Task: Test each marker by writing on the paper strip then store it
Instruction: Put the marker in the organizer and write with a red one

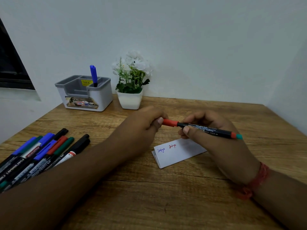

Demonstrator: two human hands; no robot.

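Fingers (186, 130) around red marker (206, 128)

A white pot of white flowers (130, 80) stands on the wooden table (166, 196) near a dark window (10, 63).

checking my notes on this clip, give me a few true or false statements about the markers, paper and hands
1. A blue marker stands in the organizer. True.
2. The paper is blank. False: it bears one blue word and one red word.
3. Both hands hold the red marker. True: the left hand grips its red cap end, the right hand pinches the barrel.
4. The spare markers lie at the table's right edge. False: they lie at the left, beside the left forearm.
5. The plant stands left of the organizer. False: it stands to its right.
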